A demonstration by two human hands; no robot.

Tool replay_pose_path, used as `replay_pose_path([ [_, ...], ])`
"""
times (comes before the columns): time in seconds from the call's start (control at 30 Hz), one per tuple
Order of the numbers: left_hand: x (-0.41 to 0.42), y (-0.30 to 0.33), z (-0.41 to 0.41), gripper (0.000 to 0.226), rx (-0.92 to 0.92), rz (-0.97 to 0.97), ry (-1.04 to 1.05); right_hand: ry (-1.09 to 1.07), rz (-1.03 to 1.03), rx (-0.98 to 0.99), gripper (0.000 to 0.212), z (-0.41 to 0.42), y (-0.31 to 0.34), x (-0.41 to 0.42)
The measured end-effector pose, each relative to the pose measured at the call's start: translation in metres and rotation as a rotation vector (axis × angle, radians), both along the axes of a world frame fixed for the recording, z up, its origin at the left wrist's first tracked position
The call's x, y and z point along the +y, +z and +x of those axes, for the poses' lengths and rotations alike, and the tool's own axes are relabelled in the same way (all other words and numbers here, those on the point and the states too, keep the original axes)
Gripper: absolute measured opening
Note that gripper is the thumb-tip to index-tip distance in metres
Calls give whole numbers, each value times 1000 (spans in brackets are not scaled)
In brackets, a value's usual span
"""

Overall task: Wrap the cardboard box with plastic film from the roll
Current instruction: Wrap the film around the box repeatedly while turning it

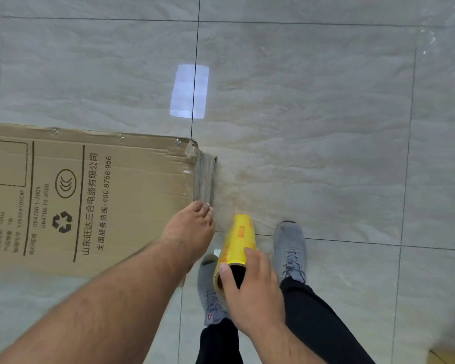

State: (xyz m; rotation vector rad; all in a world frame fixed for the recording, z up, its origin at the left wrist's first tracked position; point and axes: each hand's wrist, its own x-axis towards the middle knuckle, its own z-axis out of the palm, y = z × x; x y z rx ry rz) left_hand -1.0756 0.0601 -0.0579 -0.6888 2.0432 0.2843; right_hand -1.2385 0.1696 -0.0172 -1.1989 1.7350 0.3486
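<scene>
The right hand (pixel 250 292) curls thumb and fingers round the near open end of the yellow roll of plastic film (pixel 237 248), held above the grey tiled floor (pixel 326 127). The left hand (pixel 192 229), fingers straight, presses on the right edge of the flat brown printed cardboard box (pixel 90 195), fingertips by the bunched clear film (pixel 205 177) at its corner.

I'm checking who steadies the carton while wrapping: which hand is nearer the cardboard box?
Left. The left hand rests on the cardboard box at its right edge, fingers by the bunched film. The right hand grips the yellow film roll off the box's right side, above the floor.
</scene>
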Motion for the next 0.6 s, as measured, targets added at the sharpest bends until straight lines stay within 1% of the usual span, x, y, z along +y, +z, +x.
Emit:
replay_pose_path([
  [0.07,-1,2,-1,68,25,1,14,-206,27,-39,76,-2,-2,10],
  [0.13,2,3,-2,66,14,-9,20,-511,108,-50,65,-2,-8,15],
  [0.17,3,3,-4,65,6,-10,23,-711,173,-69,63,-1,-12,12],
  [0.2,4,4,-6,65,6,-7,32,-941,270,-101,66,1,-17,8],
  [0.23,5,6,-8,64,13,-5,40,-1182,384,-156,69,3,-20,3],
  [0.27,6,7,-9,63,24,-10,46,-1394,479,-226,68,4,-21,-2],
  [0.3,7,8,-9,62,32,-22,52,-1531,531,-299,63,4,-21,-8],
  [0.37,8,7,-7,62,35,-40,55,-1634,580,-408,53,2,-18,-19],
  [0.47,8,7,-5,62,44,-35,41,-1624,621,-461,50,-4,-19,-21],
  [0.53,7,10,-6,63,65,-17,51,-1522,639,-393,52,-10,-23,-7],
  [0.6,6,11,-8,62,97,-17,57,-1292,633,-258,61,-14,-24,11],
])
